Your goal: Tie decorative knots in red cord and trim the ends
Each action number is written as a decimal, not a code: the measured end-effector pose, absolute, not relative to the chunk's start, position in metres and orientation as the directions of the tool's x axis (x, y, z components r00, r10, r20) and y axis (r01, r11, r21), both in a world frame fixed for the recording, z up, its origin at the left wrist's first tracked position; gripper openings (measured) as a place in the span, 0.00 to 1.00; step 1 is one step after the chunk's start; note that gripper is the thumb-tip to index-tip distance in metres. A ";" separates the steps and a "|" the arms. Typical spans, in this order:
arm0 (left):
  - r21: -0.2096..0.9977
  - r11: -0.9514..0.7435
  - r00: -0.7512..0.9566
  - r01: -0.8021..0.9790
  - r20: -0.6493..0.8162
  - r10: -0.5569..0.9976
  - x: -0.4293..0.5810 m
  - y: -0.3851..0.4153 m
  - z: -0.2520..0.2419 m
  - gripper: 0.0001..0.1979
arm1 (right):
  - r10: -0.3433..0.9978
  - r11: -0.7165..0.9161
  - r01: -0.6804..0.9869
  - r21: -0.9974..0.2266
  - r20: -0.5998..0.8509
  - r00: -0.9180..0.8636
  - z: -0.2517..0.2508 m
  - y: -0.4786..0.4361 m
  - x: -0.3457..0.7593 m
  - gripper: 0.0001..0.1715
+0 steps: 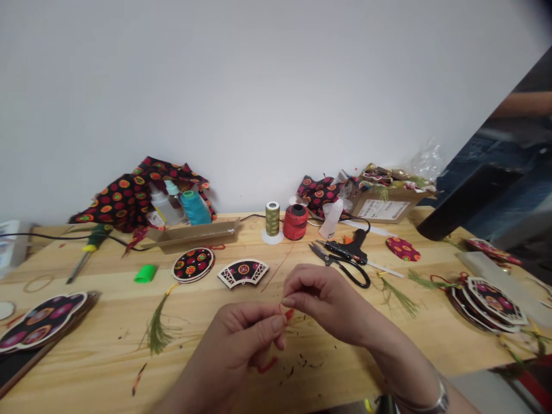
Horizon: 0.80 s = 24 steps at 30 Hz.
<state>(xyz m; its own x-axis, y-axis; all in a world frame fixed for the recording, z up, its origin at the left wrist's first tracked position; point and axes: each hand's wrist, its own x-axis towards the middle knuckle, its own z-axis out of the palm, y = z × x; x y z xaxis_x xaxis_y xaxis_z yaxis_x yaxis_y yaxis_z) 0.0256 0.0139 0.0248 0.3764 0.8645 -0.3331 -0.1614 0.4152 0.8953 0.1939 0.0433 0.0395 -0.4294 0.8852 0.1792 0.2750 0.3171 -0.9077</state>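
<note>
Over the front of the wooden table (107, 351), my left hand (239, 339) and my right hand (321, 299) meet fingertip to fingertip. Both are closed in a pinch on a short piece of red cord (288, 313) held between them. A loose red end (267, 365) hangs below my left fingers. Just beyond the hands lie a fan-shaped patterned ornament (242, 271) and a round patterned ornament (193, 264) with a green tassel (157, 330). A thin red thread runs from the hands toward the red thread spool (295, 221).
Black scissors (340, 264), a glue gun (351, 247), an olive thread spool (272, 219), a cardboard box (383, 204), bottles (166, 207), patterned cloth (125, 195), a screwdriver (86, 250) and a green clip (145, 273) lie around. Stacked ornaments (491, 299) sit right, another stack (41, 319) left.
</note>
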 end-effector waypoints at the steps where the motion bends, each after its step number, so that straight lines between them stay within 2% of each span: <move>1: 0.891 0.412 0.365 -0.193 -0.324 0.873 0.025 0.014 0.025 0.09 | 0.899 0.261 0.209 -0.943 0.158 -0.408 0.034 0.041 0.193 0.07; 5: 0.876 0.403 0.356 -0.264 -0.300 0.885 0.024 0.015 0.024 0.10 | 0.936 0.022 -0.050 -0.998 0.038 -0.351 0.021 0.030 0.187 0.04; 7: 0.873 0.404 0.351 -0.274 -0.300 0.887 0.024 0.015 0.023 0.09 | 0.943 -0.048 -0.092 -0.995 -0.015 -0.332 0.021 0.026 0.186 0.09; 9: 0.870 0.405 0.342 -0.281 -0.303 0.889 0.024 0.016 0.022 0.09 | 0.942 -0.070 -0.123 -0.990 -0.025 -0.334 0.024 0.024 0.185 0.15; 11: 0.866 0.410 0.343 -0.287 -0.307 0.888 0.024 0.017 0.021 0.11 | 0.939 -0.070 -0.157 -0.985 -0.012 -0.343 0.028 0.022 0.185 0.16; 15: 0.852 0.431 0.368 -0.297 -0.315 0.875 0.025 0.018 0.020 0.10 | 0.941 -0.086 -0.207 -0.974 -0.011 -0.339 0.031 0.020 0.183 0.14; 19: 0.848 0.433 0.352 -0.305 -0.322 0.879 0.026 0.017 0.020 0.11 | 0.953 -0.139 -0.218 -0.966 -0.070 -0.294 0.026 0.020 0.180 0.12; 24: 0.852 0.436 0.341 -0.290 -0.333 0.879 0.025 0.016 0.020 0.11 | 0.960 -0.161 -0.194 -0.968 -0.108 -0.259 0.024 0.022 0.179 0.04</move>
<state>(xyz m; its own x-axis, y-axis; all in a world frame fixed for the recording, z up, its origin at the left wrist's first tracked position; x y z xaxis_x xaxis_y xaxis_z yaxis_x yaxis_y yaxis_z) 0.0247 0.0163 0.0204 0.3408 0.8790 -0.3334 -0.2898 0.4356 0.8522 0.1792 0.0222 0.0239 -0.2590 0.9598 -0.1080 -0.1936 -0.1611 -0.9678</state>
